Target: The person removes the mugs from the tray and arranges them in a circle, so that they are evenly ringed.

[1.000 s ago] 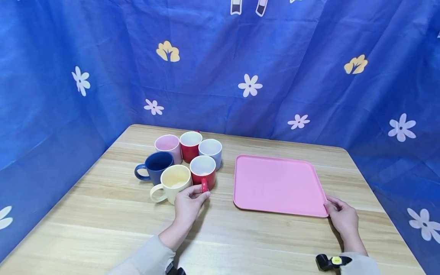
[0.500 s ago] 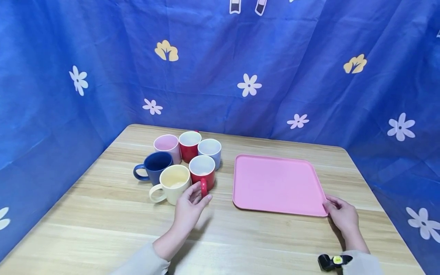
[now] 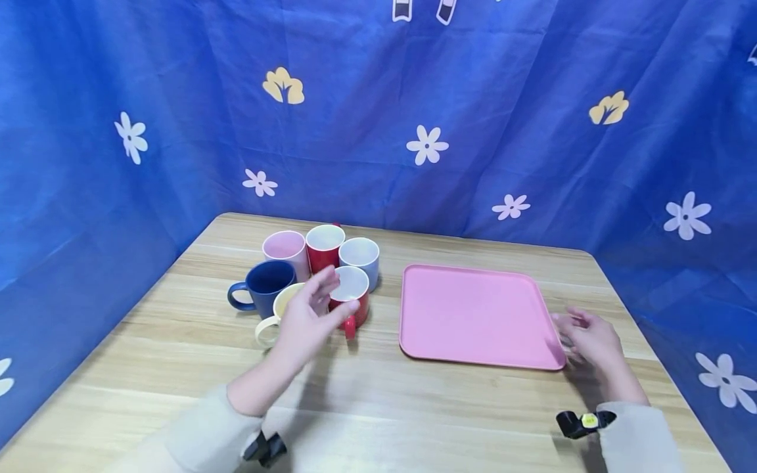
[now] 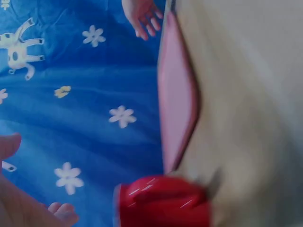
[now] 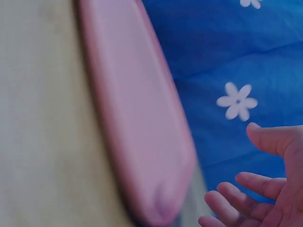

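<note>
My left hand (image 3: 301,322) hovers with fingers spread, holding nothing, over the front red mug (image 3: 361,307) with a white inside. That mug stands upright, its red handle toward me; its glossy side fills the bottom of the left wrist view. Partly behind my hand is a cream mug (image 3: 285,299). A navy mug (image 3: 265,284), a pink mug (image 3: 286,246), another red mug (image 3: 323,259) and a pale blue mug (image 3: 364,255) cluster around them. My right hand (image 3: 593,339), fingers loosely bent, is just off the right edge of a pink tray (image 3: 473,318), which carries nothing.
Everything stands on a wood-grain table (image 3: 437,414) with rounded back corners. A blue flowered curtain (image 3: 367,118) hangs behind and along both sides. Black wrist devices (image 3: 576,424) sit at both light sleeves.
My left hand has let go of the front red mug's handle and risen up and back. My right hand has released the tray's corner and lifted slightly away. The mugs and tray stay put.
</note>
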`<state>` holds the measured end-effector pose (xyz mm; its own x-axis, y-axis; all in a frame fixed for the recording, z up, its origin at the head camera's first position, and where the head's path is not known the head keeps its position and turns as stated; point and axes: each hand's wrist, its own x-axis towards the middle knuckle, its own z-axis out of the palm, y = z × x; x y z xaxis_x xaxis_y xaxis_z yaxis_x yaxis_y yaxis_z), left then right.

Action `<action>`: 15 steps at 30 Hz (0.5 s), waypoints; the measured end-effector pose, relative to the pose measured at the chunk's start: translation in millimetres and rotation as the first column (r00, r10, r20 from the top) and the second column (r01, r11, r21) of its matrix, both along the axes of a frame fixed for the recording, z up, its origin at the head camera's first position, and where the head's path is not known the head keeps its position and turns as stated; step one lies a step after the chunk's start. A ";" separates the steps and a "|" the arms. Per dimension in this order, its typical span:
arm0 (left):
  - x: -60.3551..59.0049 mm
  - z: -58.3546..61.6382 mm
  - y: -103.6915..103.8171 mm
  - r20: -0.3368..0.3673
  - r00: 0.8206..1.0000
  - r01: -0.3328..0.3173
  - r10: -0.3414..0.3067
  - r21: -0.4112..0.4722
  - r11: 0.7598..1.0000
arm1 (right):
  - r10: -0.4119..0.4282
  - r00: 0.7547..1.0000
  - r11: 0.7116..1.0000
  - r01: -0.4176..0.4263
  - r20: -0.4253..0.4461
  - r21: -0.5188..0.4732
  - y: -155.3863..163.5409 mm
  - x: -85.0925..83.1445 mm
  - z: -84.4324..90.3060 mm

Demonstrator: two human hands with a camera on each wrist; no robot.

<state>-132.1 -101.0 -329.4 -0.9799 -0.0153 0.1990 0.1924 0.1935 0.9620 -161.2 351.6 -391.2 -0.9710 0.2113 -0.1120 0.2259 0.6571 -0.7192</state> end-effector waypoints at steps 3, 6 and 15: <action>-10.4 21.3 -10.1 -0.048 0.999 0.005 -0.009 -0.075 0.997 | 0.032 0.999 0.999 -0.032 -0.015 -0.005 -2.9 -8.0 19.7; -20.8 40.9 -21.2 -0.083 0.997 -0.002 -0.008 -0.126 0.992 | 0.071 0.997 0.997 -0.071 -0.043 -0.019 -7.2 -16.0 41.3; -47.4 84.8 -56.1 -0.156 0.986 -0.102 0.060 -0.283 0.954 | 0.129 0.977 0.987 -0.111 -0.167 0.115 -35.1 -35.9 103.3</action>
<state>-179.6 -157.1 -244.5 -0.9384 -0.0143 0.3453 0.2966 0.4794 0.8260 -197.1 316.5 -287.9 -0.9926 0.0936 0.0770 0.0186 0.7453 -0.6665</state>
